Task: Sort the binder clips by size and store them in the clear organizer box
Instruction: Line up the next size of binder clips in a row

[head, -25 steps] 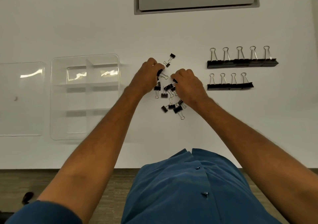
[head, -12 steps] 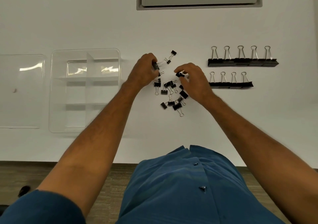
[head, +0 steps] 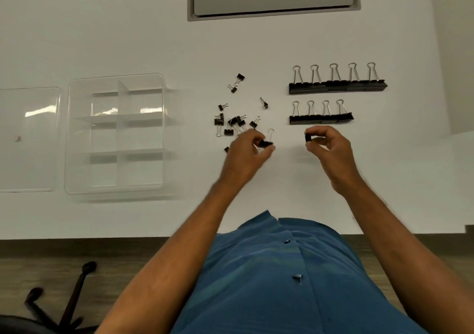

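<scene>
Just below the loose pile of small binder clips point(head: 234, 123) on the white tabletop point(head: 154, 38), the left hand point(head: 247, 151) is pinching one small clip point(head: 265, 142), its grip closed on it. The right hand point(head: 329, 145) is pinching another black clip point(head: 307, 137) beneath two neat rows of larger clips point(head: 336, 86). Well to the left, the clear organizer box point(head: 115, 133) is sitting with its compartments bare.

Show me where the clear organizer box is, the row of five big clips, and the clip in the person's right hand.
clear organizer box point(head: 116, 133): head view, on its centre divider.
row of five big clips point(head: 337, 87): head view, on the black bodies.
clip in the right hand point(head: 307, 137): head view, on its black body.
</scene>
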Tool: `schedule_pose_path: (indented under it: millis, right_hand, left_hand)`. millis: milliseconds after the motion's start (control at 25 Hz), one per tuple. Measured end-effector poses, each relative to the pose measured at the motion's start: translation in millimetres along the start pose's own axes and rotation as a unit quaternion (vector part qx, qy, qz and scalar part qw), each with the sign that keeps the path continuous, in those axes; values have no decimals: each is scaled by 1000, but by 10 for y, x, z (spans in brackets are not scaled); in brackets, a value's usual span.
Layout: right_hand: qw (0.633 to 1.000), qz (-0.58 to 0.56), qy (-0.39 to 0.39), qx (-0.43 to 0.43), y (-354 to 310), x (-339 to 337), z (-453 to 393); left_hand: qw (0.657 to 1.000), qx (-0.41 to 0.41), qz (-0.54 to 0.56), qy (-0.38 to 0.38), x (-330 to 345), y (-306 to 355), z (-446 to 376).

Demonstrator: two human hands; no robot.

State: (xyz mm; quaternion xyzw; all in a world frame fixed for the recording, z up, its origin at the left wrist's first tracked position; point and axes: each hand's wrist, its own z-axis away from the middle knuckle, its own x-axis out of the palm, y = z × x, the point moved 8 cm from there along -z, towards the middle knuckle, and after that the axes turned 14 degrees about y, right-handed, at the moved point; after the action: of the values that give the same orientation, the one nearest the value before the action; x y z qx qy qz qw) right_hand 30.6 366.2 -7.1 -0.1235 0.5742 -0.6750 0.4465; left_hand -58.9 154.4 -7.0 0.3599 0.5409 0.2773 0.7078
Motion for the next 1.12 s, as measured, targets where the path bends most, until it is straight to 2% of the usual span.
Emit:
schedule_pose_path:
  millis: [80,160,280,400,640,840,1120]
  right_hand:
    - [998,52,4,-18,135,-175,46]
    - [989,131,3,-75,204,-309,27]
    - [942,273,-34,-194,303,-383,-35]
    - [908,326,-69,-254,399,-326,-98]
    - [898,293,-81,-317,309,-113,-213]
    - [948,193,-41,-251,428,-171,-304]
    - [945,214,-68,-238,405,-137,-396]
  left_hand:
    - [999,28,-29,-37,336,75,222]
    - [996,42,-55,-47,592,96,310]
    - [993,59,-88,-43,865,107,303]
    - [992,66,-109,-11,968,146,245]
    - [990,53,-125,24,1017,220,128]
    - [993,50,-105,32,998,156,140]
    - [989,31,-127,65,993,225,138]
